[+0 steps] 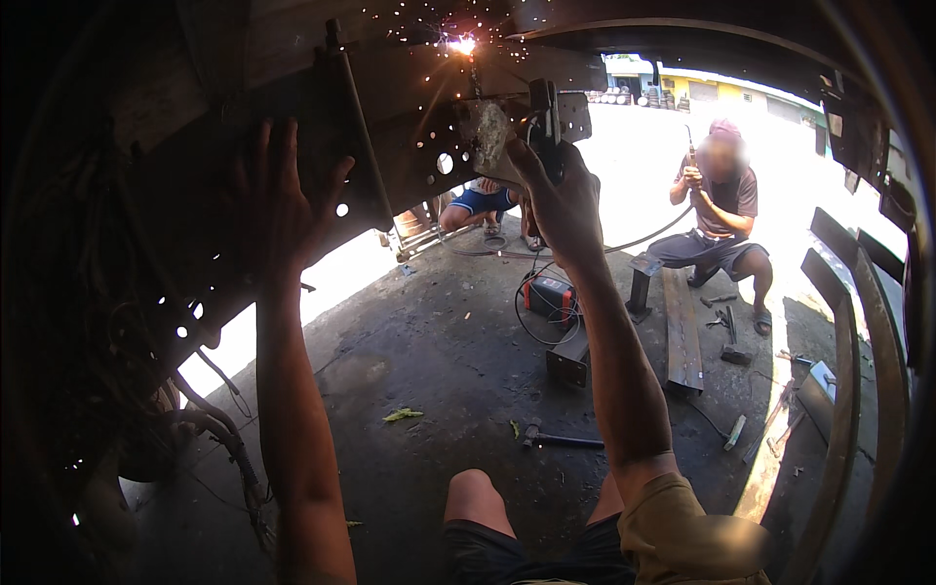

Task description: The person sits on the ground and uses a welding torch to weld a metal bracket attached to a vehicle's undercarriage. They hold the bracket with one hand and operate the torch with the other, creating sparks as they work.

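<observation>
Overhead runs a dark steel beam (pixel 390 136) pierced with several holes. My left hand (pixel 292 200) is raised against its left part, fingers spread, seemingly touching it. My right hand (pixel 565 200) is closed round a dark upright tool (pixel 544 122) with a shiny edge; its exact kind is hard to make out. Beside this tool is a pale, rough-surfaced piece (pixel 492 141), whose kind I cannot tell. Above it a thin rod (pixel 475 78) reaches up toward a bright welding arc (pixel 462 45) that throws sparks around. A slanting bar (pixel 363 136) lies between my hands.
A person (pixel 717 195) squats at right, gripping a cabled tool (pixel 692 151); another person's blue shorts (pixel 480 202) show behind the beam. On the floor are a red-black machine (pixel 549 297), a hammer (pixel 561 440), a steel channel (pixel 681 331) and several tools. Cables (pixel 219 429) hang at left.
</observation>
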`<move>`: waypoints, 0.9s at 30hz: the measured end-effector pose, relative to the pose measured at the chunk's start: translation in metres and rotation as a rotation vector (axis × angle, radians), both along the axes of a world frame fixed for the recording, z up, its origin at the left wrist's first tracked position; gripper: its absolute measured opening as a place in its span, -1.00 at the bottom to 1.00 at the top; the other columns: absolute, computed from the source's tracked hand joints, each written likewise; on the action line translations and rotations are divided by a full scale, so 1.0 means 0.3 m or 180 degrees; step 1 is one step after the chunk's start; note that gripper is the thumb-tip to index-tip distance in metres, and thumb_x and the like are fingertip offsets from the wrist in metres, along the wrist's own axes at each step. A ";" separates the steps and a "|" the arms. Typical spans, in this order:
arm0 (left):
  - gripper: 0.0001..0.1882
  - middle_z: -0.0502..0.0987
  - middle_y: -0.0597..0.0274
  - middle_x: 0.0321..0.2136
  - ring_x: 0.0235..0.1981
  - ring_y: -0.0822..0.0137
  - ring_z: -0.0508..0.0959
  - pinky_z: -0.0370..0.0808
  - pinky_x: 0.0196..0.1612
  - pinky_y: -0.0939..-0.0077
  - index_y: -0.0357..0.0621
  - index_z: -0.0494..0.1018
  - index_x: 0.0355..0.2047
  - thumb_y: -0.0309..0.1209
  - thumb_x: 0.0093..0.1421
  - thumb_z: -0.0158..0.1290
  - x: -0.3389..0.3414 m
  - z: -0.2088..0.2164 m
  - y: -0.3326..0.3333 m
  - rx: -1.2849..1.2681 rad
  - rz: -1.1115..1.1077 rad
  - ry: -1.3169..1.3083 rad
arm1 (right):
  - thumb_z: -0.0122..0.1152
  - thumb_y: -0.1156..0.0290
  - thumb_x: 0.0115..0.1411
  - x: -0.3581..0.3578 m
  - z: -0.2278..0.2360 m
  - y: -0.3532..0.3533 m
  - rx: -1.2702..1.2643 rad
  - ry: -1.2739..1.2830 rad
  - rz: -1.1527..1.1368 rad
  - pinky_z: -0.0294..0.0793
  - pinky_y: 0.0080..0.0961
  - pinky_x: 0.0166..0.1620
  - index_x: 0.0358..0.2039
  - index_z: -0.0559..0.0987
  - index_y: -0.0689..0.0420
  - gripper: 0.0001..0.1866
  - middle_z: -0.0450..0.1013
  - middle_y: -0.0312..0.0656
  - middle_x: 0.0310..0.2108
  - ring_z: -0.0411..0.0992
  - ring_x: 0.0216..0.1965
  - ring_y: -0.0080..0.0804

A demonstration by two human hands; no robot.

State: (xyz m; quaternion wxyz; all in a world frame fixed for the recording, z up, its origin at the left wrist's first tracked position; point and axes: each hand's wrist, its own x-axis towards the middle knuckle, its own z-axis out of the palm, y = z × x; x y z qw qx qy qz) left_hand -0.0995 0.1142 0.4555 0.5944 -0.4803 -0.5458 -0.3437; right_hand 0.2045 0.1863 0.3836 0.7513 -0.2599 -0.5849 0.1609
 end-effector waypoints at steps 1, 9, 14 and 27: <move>0.00 0.17 0.20 0.53 0.49 -0.11 0.18 0.14 0.40 -0.40 0.22 0.23 0.51 0.54 0.24 -0.08 -0.002 0.002 0.002 -0.0083 -0.0118 -0.0054 | 0.45 -0.26 0.22 0.002 -0.002 0.008 -0.0010 -0.0032 -0.0116 0.42 -0.54 -0.55 0.01 0.56 0.32 -0.20 0.52 -0.25 -0.51 0.45 -0.60 -0.63; 0.01 0.16 0.17 0.53 0.49 -0.11 0.18 0.16 0.37 -0.41 0.19 0.23 0.51 0.52 0.24 -0.06 -0.006 0.001 -0.006 -0.0097 -0.0043 -0.0054 | 0.45 -0.29 0.20 -0.006 0.001 -0.005 -0.0210 0.0019 -0.0011 0.43 -0.54 -0.46 -0.03 0.58 0.32 -0.19 0.49 -0.28 -0.50 0.45 -0.51 -0.63; 0.00 0.17 0.15 0.52 0.49 -0.11 0.18 0.17 0.37 -0.41 0.17 0.25 0.50 0.51 0.25 -0.05 -0.004 0.002 -0.002 -0.0055 -0.0094 -0.0009 | 0.43 -0.34 0.17 -0.002 0.006 -0.020 -0.0336 -0.0017 0.0048 0.47 -0.40 -0.24 0.05 0.58 0.27 -0.15 0.55 -0.17 -0.34 0.51 -0.31 -0.46; -0.01 0.16 0.23 0.53 0.46 -0.16 0.22 0.15 0.40 -0.37 0.20 0.26 0.49 0.52 0.25 -0.07 -0.004 0.000 -0.004 -0.0031 -0.0038 0.0006 | 0.42 -0.34 0.18 -0.002 0.012 -0.028 -0.0275 0.0152 0.0108 0.48 -0.37 -0.13 0.07 0.57 0.19 -0.18 0.54 -0.19 -0.24 0.51 -0.21 -0.43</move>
